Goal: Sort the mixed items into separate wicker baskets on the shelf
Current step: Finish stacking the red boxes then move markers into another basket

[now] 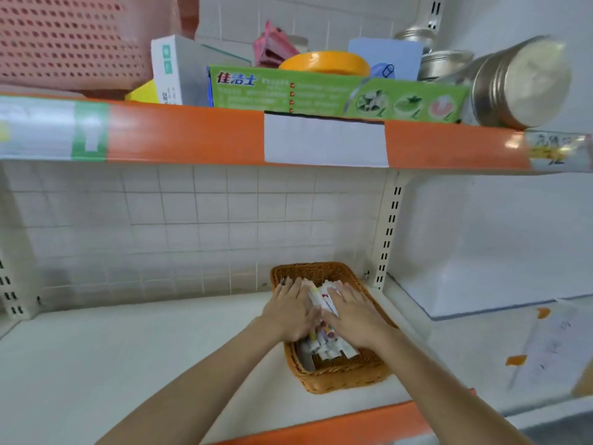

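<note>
While both press flat:
L hand (pixel 290 308): fingers spread on packets (pixel 324 300).
R hand (pixel 354 311): same.
Basket (pixel 340 377): woven wicker, rectangular, w/ slim white packets.

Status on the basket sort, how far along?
Done: one wicker basket on the lower shelf holds a batch of white packets. In hand: left hand and right hand press on them. Left: green box, metal tins and other items on the upper shelf.
</note>
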The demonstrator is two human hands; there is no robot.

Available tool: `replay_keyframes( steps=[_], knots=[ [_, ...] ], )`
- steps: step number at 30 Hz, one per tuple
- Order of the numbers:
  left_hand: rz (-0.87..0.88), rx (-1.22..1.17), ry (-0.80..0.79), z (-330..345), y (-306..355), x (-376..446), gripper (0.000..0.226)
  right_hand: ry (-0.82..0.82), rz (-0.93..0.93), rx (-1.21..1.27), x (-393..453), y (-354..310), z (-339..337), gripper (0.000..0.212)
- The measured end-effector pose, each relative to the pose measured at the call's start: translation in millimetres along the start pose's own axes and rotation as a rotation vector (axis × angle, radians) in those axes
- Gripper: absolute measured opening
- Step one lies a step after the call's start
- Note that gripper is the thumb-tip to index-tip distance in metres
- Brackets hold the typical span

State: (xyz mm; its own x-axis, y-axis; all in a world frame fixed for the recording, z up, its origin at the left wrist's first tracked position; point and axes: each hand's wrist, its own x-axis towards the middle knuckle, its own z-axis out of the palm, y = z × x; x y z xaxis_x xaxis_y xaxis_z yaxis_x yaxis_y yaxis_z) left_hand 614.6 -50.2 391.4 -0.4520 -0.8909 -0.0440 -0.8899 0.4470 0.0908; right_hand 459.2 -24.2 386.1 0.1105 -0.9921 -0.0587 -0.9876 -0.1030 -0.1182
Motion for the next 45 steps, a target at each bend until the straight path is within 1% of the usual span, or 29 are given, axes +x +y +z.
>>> replay_keyframes(
  steps=[4, 8, 10, 13, 15, 17, 18, 19, 21, 22, 23, 28, 32, 34, 37, 40, 42, 45],
  knots=[
    [-0.082, 0.151, 0.044, -5.8, 12.5, 1.9, 0.061, 0.000, -0.077, -0.005, 20.1, 5.5, -3.8, 0.063],
    [-0.216, 0.274, 0.037, -4.9, 24.5, 9.3, 0.062, 0.049, -0.083, 0.007, 39.1, 5.9, -0.7, 0.049],
    [-0.276, 0.323, 0.011, -3.9, 28.9, 11.4, 0.065, 0.007, -0.079, 0.044, 43.7, 5.3, 3.5, 0.050],
    [-0.319, 0.368, 0.006, -1.3, 33.1, 13.0, 0.059, -0.065, -0.064, 0.127, 47.9, 4.2, 9.1, 0.049],
    [-0.339, 0.370, -0.001, 0.3, 35.3, 14.0, 0.058, -0.079, -0.043, 0.186, 54.3, 3.1, 11.4, 0.041],
    [-0.354, 0.370, -0.020, 0.2, 38.1, 15.3, 0.058, -0.089, -0.013, 0.229, 60.2, 2.1, 11.1, 0.024],
    [-0.356, 0.371, -0.028, -0.5, 39.8, 15.3, 0.058, -0.098, -0.005, 0.234, 59.1, 0.8, 9.2, 0.020],
    [-0.356, 0.370, -0.038, -0.8, 41.3, 15.5, 0.057, -0.093, -0.010, 0.235, 57.3, 0.4, 7.7, 0.021],
    [-0.348, 0.379, -0.043, -0.7, 43.3, 14.4, 0.050, -0.053, -0.029, 0.215, 50.8, 0.3, 5.4, 0.037],
    [-0.343, 0.384, -0.033, -0.6, 43.2, 13.5, 0.044, -0.030, -0.032, 0.204, 47.2, -0.4, 5.0, 0.041],
    [-0.344, 0.383, -0.018, 0.0, 42.8, 12.5, 0.039, -0.009, -0.046, 0.202, 44.8, -1.3, 5.3, 0.039],
    [-0.387, 0.245, 0.074, -2.6, 45.5, 7.6, 0.028, 0.017, -0.069, 0.293, 44.8, 11.0, 7.8, 0.025],
    [-0.460, 0.014, 0.161, -5.9, 46.7, 1.8, 0.025, 0.096, -0.067, 0.371, 27.6, 16.0, -3.7, 0.024],
    [-0.472, -0.046, 0.200, -6.6, 44.0, -4.1, 0.026, 0.116, -0.099, 0.380, 19.5, 10.1, -9.1, 0.027],
    [-0.500, -0.155, 0.249, -8.2, 34.0, -21.1, 0.025, 0.118, -0.165, 0.386, 7.9, -7.9, -15.0, 0.030],
    [-0.542, -0.217, 0.252, -8.2, 14.0, -47.8, 0.028, 0.071, -0.221, 0.382, -1.3, -35.4, -17.5, 0.030],
    [-0.569, -0.213, 0.252, -7.1, -4.3, -72.3, 0.028, 0.047, -0.256, 0.372, -5.3, -59.7, -16.2, 0.030],
    [-0.619, -0.174, 0.278, -6.9, -35.6, -110.0, 0.036, 0.029, -0.318, 0.393, -10.8, -100.6, -9.7, 0.028]
  ],
)
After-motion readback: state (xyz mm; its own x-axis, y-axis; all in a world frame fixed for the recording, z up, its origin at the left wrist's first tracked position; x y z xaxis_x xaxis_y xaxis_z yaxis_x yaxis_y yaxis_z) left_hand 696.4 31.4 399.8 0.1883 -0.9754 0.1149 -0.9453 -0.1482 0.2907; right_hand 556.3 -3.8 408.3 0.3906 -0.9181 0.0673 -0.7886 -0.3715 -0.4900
